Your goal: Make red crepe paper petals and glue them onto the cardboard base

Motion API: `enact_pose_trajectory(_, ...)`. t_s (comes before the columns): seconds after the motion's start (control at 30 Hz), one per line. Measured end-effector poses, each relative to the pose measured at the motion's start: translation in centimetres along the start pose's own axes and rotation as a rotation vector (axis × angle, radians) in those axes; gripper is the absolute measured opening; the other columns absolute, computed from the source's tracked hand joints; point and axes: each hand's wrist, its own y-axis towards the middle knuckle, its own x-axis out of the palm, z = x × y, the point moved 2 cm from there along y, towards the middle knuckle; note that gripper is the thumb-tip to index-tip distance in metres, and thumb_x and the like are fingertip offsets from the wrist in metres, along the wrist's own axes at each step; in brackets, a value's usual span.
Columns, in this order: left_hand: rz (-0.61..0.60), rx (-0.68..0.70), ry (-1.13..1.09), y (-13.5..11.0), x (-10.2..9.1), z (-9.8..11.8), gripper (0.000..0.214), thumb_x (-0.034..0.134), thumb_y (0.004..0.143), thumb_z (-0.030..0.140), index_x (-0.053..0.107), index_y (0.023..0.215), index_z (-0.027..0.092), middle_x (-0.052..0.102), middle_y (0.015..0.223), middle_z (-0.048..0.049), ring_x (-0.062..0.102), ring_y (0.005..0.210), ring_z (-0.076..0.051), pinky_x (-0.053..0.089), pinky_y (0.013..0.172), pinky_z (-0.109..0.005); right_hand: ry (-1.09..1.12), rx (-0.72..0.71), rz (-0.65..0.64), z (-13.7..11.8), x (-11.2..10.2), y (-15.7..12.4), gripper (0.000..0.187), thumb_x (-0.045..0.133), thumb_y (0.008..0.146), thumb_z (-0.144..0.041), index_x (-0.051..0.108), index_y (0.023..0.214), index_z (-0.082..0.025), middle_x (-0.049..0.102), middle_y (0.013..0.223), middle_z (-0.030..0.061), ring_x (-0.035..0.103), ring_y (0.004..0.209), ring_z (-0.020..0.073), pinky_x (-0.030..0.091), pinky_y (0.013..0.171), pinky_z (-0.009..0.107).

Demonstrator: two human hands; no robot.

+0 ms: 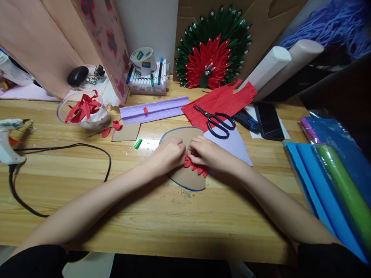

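My left hand (168, 154) and my right hand (208, 152) meet at the middle of the wooden table (162, 216), fingers curled and pressed onto red paper petals (195, 166). The petals lie on a brown cardboard shape with a blue outline (188, 179). Both hands rest on this cardboard. What lies under the fingertips is hidden. Black scissors (217, 121) lie just beyond my right hand on a sheet of red crepe paper (223, 100).
A glass bowl of red petals (84, 110) and a glue gun (8, 139) with a black cord (87, 146) are at the left. A purple crepe roll (153, 110), marker box (147, 79), finished red-green paper flower (213, 48), phone (269, 119) and blue and green rolls (333, 181) surround the work.
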Motion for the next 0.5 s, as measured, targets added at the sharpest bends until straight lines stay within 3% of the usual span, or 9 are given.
enact_pose_trajectory(0.27,0.019,-0.008,-0.111,-0.37,-0.33,-0.22,0.012,0.055,0.082,0.018,0.064,0.077,0.012,0.059,0.077,-0.0064,0.054,0.074,-0.017,0.042,0.067,-0.027,0.027,0.003,-0.006,0.3,-0.13,-0.1,0.01,0.058,0.079,-0.015,0.051,0.073,-0.017,0.055,0.073,0.0036,0.048,0.072,0.017,0.038,0.064,0.028)
enact_pose_trajectory(0.5,0.012,0.015,-0.05,-0.14,-0.04,-0.15,0.017,0.053,0.084,0.02,0.065,0.077,0.011,0.059,0.077,-0.0073,0.055,0.074,-0.017,0.041,0.065,-0.028,0.045,0.002,-0.021,0.12,-0.33,-0.01,0.01,0.056,0.081,-0.015,0.049,0.073,-0.018,0.054,0.074,0.0035,0.048,0.072,0.0167,0.038,0.065,0.028)
